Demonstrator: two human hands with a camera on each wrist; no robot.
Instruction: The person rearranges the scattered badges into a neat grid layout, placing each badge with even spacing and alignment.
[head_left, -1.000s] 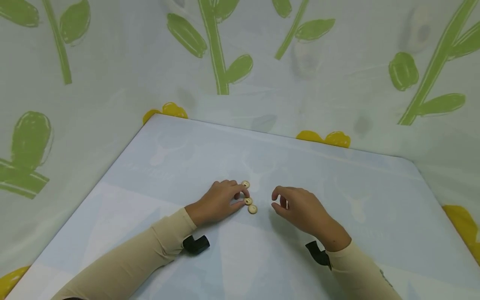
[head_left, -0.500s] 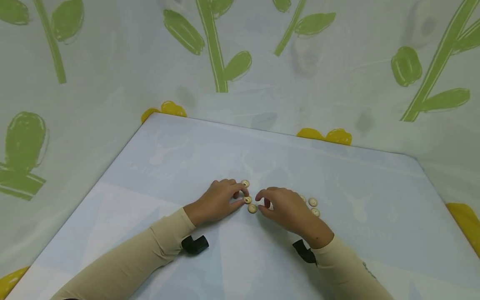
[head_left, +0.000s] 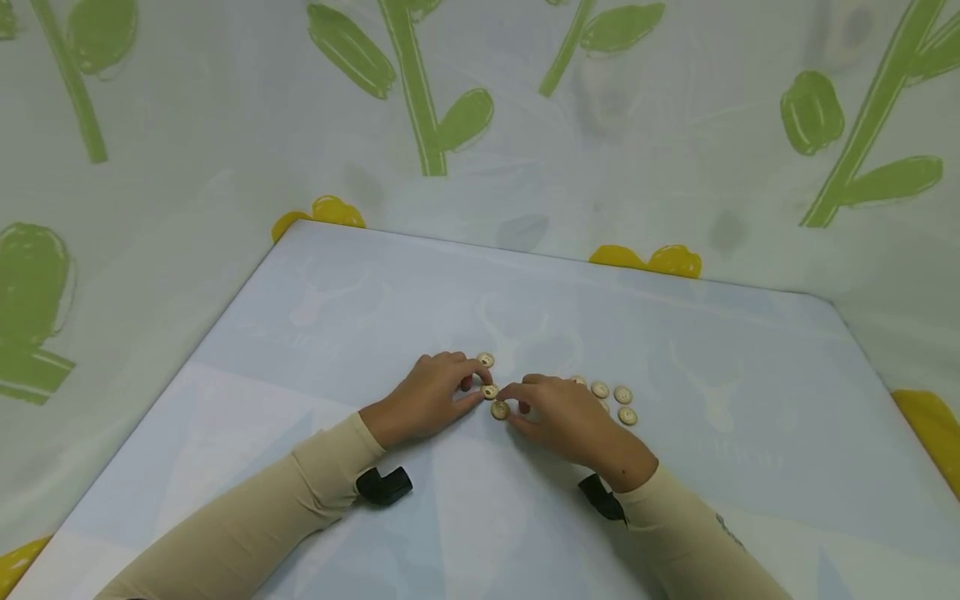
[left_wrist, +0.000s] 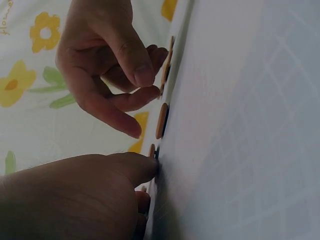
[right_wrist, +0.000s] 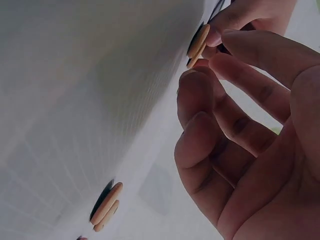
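Observation:
Several round wooden buttons lie on the pale table. My left hand rests on the table, thumb and index finger pinching a wooden button at its edge. Another button lies just beyond these fingers. From the other side my right hand reaches in low, its thumb and index finger parted around the nearest button. In the left wrist view that button lies flat, with the right fingertips close over it. The right wrist view shows the right fingers loosely bent, with nothing between them.
To the right of the right hand lies a group of several more buttons, partly hidden behind it. The table meets a cloth backdrop with green leaves and yellow flowers along its far edge.
My right hand has moved left to the nearest button, uncovering the group of buttons on the right. The left hand keeps its place at its button. The head view has shifted slightly.

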